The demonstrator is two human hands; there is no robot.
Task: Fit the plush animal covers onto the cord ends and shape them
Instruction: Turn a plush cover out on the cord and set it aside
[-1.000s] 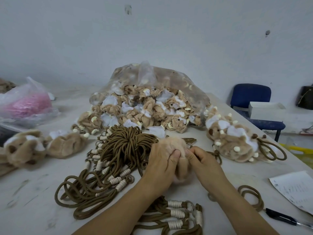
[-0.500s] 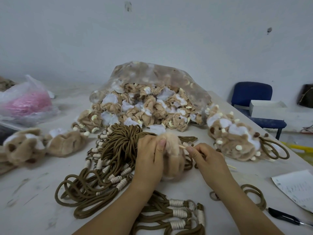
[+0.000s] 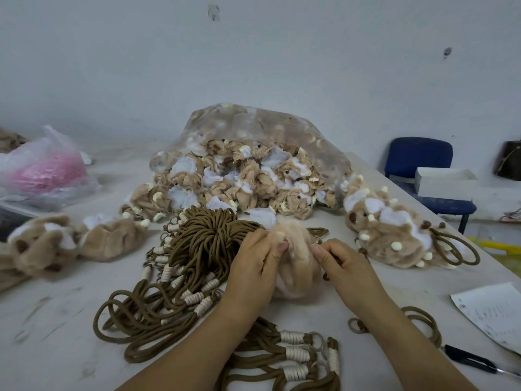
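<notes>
A tan plush cover [image 3: 298, 261] stands on the table between my hands. My left hand [image 3: 253, 266] grips its left side with curled fingers, and my right hand [image 3: 344, 266] pinches its right upper edge. A big bundle of brown cords [image 3: 208, 238] with cream-wrapped ends lies just left of the cover. More cords with wrapped ends and rings [image 3: 296, 354] lie near me. A clear bag spills several unfitted plush covers [image 3: 242, 179] at the back. Fitted plush animals [image 3: 389, 235] with cord loops lie at the right.
Plush pieces [image 3: 56, 244] lie at the left, with a pink-filled plastic bag [image 3: 45, 170] behind them. A paper sheet [image 3: 490, 311] and black pen [image 3: 473, 359] sit near the right table edge. A loose cord loop [image 3: 423, 320] lies beside my right forearm. A blue chair [image 3: 420, 159] stands beyond the table.
My right hand has come back onto the plush cover's right edge. My left hand has shifted its grip higher, and the cover now stands more upright between both hands.
</notes>
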